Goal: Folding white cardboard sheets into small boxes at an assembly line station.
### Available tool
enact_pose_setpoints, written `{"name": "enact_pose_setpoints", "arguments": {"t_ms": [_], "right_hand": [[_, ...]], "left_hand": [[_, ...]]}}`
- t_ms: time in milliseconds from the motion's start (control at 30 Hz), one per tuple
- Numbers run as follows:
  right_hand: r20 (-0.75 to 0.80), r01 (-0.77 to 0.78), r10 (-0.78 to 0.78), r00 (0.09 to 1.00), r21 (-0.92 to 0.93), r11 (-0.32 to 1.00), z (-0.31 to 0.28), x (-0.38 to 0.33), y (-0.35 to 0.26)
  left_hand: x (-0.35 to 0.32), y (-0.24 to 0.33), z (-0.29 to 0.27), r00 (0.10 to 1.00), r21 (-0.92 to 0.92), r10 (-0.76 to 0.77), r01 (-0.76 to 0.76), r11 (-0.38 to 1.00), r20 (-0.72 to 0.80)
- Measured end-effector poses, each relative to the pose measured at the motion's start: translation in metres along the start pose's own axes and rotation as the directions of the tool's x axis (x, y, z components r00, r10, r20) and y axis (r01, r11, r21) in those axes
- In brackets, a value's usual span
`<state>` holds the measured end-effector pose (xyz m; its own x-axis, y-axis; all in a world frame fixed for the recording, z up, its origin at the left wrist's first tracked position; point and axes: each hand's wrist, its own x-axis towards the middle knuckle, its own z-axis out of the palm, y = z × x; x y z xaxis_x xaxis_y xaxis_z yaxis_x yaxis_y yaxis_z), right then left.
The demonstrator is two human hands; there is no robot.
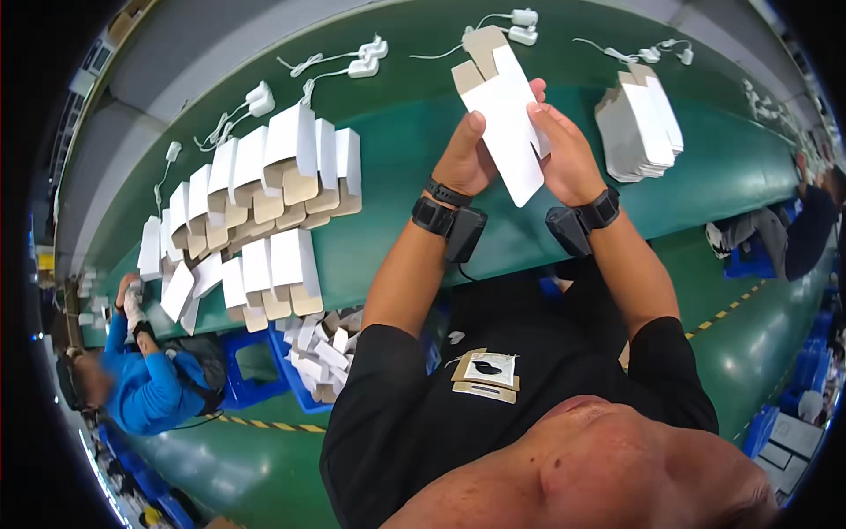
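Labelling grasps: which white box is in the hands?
The box between the left hand and right hand, brown flaps at its far end. The others sit in the left group or right stack, clear of both hands.

Boxes point(288, 145) sit left of the carton stack point(636, 128).

Left hand point(464, 159) and right hand point(570, 157) grip white carton point(508, 115) by opposite sides, above green bench point(392, 207). Carton tilted; brown-lined flaps open at far end. Stack of flat white cartons point(641, 128) near right hand, on its right. Rows of opened cartons point(291, 145) left of hands. White adapters point(363, 67) with cables along far side. Blue bin point(285, 363) below bench edge, filled with white pieces point(328, 354). Co-worker in blue top point(157, 388) at far left.
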<state>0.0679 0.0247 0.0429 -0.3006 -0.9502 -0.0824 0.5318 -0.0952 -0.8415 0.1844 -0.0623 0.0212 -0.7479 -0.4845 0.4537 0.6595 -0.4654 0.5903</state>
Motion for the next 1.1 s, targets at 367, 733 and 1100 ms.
{"name": "enact_pose_setpoints", "arguments": {"t_ms": [367, 733, 1100], "right_hand": [[0.285, 0.327, -0.161, 0.945, -0.852, 0.408, -0.021, 0.043, -0.046], [0.434, -0.024, 0.378, 0.818, -0.631, 0.776, -0.059, 0.055, -0.017], [0.358, 0.033, 0.040, 0.933, -0.196, 0.980, -0.055, 0.056, 0.027]], "left_hand": [[-0.019, 0.016, -0.042, 0.903, 0.269, -0.422, 0.427, 0.863, -0.080], [-0.031, 0.016, -0.058, 0.889, 0.282, -0.326, 0.419, 0.863, -0.322], [-0.042, 0.007, -0.054, 0.946, 0.639, 0.008, 0.213, 0.739, -0.325]]}}
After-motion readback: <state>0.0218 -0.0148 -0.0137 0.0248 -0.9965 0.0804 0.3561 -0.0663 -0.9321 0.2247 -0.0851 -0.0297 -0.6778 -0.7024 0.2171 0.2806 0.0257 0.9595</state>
